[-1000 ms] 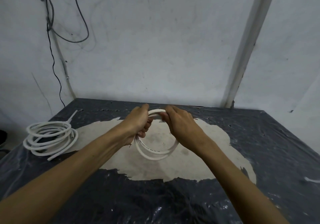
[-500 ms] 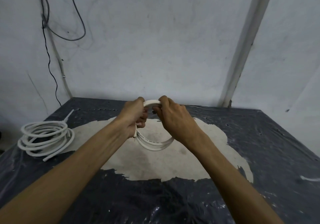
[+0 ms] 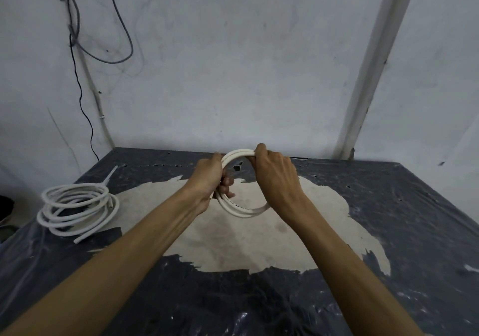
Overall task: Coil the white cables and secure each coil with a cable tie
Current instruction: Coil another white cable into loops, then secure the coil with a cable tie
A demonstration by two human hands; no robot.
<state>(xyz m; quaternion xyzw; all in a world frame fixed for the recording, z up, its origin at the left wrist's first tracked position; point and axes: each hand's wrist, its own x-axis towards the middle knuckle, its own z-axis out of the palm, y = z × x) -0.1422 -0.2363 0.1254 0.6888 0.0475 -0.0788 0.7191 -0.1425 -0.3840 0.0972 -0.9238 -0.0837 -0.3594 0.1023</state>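
Observation:
A small white cable coil (image 3: 242, 210) is held upright above the middle of the table. My left hand (image 3: 208, 180) grips its left side, fingers curled round the strands. My right hand (image 3: 277, 175) grips the top right of the loop, thumb and fingers wrapped over it. The right side of the coil is hidden behind my right hand. A second, larger white cable coil (image 3: 77, 206) lies loose on the table at the far left, both of its ends sticking out. I cannot make out a cable tie on either coil.
The table (image 3: 401, 219) is covered with dark plastic sheet, worn through to a pale patch in the middle. A white scrap (image 3: 470, 267) lies at the right edge. Dark wires (image 3: 121, 37) hang on the wall behind, and a pale pipe (image 3: 373, 63) runs up it.
Both hands have lifted the small coil slightly and spread apart along the loop's top, so more of the upper arc shows between them. The left coil has not moved.

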